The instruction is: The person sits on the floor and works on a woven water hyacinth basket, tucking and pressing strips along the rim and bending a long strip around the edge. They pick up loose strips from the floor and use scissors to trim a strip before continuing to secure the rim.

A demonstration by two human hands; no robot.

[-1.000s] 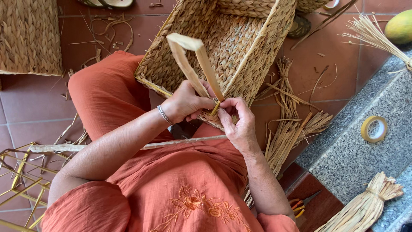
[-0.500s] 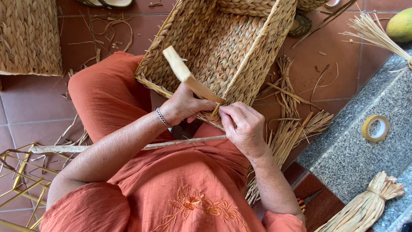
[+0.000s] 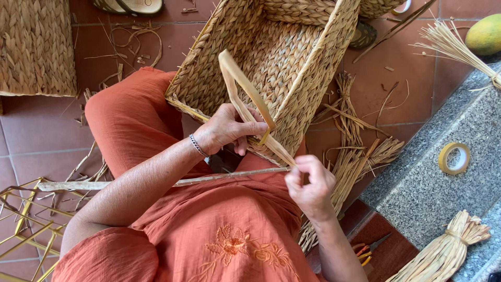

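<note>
Two hands work one flat straw strand [image 3: 245,91] at the near rim of the woven basket [image 3: 292,57]: the left hand [image 3: 227,128] pins its loop there, grip pinching. The right hand [image 3: 310,185] pinches the free end; judged step, tightening a rim stitch, calling for steady tension.
</note>
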